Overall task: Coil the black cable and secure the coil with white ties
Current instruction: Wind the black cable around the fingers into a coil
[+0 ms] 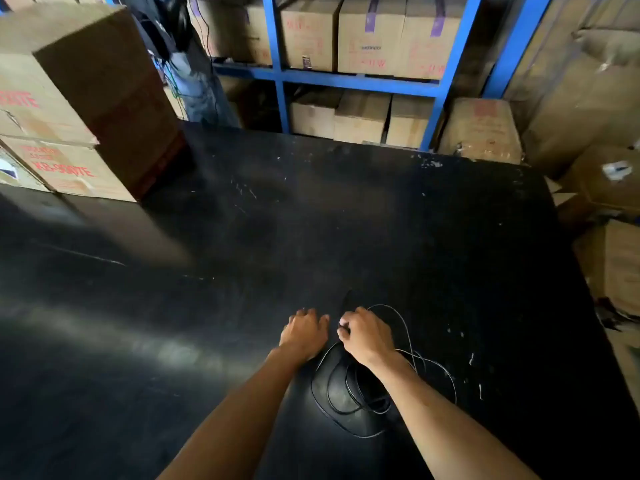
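Both forearms reach in from the bottom edge over the black table (242, 220). Right hand (365, 336) is closed in a fist, pinching the black cable (349, 398) at the fingertips. Loose loops of cable lie on the table just below and to the right of that grip. Left hand (304, 330) rests palm down beside it, fingers curled; cannot tell if it holds sth. Cardboard boxes (86, 98) stand far behind, left.

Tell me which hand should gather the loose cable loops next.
Right, probably. The right hand is curled at the black cable, seemingly pinching it, with loose loops lying right beside and beneath its wrist. The left hand rests palm down on the black table, apparently holding nothing.
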A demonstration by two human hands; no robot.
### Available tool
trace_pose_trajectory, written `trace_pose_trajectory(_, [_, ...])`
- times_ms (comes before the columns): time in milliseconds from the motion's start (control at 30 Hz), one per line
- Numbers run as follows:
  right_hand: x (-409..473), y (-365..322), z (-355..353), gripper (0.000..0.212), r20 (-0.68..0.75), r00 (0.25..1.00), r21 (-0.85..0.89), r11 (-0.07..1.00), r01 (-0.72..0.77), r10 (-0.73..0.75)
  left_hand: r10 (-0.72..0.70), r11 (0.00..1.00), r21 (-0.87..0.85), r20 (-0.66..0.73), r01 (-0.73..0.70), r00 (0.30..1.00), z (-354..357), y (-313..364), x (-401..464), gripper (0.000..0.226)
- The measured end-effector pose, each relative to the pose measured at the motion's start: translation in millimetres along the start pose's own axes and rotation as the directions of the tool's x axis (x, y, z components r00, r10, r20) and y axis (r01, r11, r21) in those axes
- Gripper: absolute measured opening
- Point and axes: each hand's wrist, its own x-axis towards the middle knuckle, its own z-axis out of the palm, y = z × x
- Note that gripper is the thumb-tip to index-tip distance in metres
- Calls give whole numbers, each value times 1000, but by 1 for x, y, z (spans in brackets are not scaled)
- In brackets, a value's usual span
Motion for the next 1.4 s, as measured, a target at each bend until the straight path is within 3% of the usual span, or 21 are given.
trace_pose_trajectory(167, [38,5,18,38,63,994,-35,996,-83,85,-118,974,-195,-19,112,993,7,12,31,47])
trace_pose_trajectory(267, [50,14,28,27,64,991,31,992,-121,118,-199,937,-292,9,193,980,8,12,45,53])
trace_pose_trajectory(333, [47,21,34,16,29,990,224,965,-139,136,-244,886,-395,55,245,968,10,5,51,62])
trace_pose_trajectory(400, [39,29,35,6,4,991,540,834,-115,135,-238,794,-551,109,258,965,6,2,56,78])
trace_pose_trajectory(500, [15,41,23,10,103,995,818,568,-86,4,-68,597,-749,309,287,949,-5,10,56,86])
trace_pose_trajectory(567, [-5,44,11,6,135,988,867,491,-81,-75,88,501,-808,405,311,910,-14,22,48,82])
trace_pose_trajectory(667, [-31,48,2,8,117,989,901,427,-69,-86,293,342,-882,428,324,855,-24,43,28,67])
trace_pose_trajectory(733, [-46,49,-2,9,95,994,909,413,-61,-63,394,316,-890,438,329,808,-29,60,12,64])
trace_pose_trajectory(867, [-72,44,-19,14,10,1000,934,357,1,-28,473,412,-863,476,292,741,-43,91,-13,80])
trace_pose_trajectory(933, [-87,40,-28,29,-16,998,929,368,35,-53,488,391,-873,465,292,739,-55,103,-23,87])
trace_pose_trajectory(1033, [-104,43,-29,27,38,995,870,492,14,-95,556,266,-918,396,295,731,-82,118,-37,84])
trace_pose_trajectory(1100, [-113,47,-23,27,79,993,825,565,-13,-92,647,180,-936,344,302,680,-110,129,-47,80])
trace_pose_trajectory(1167, [-120,50,-18,31,116,989,781,624,-34,-91,755,137,-940,303,312,582,-143,141,-62,77])
trace_pose_trajectory(1267, [-116,54,-21,49,153,987,760,645,-84,-53,863,223,-922,338,317,375,-183,151,-91,77])
trace_pose_trajectory(1333, [-102,56,-39,60,161,987,761,635,-128,7,848,408,-865,477,290,229,-194,149,-111,80])
trace_pose_trajectory(1400, [-87,57,-67,74,114,992,744,656,-123,57,735,629,-743,664,229,139,-194,140,-123,84])
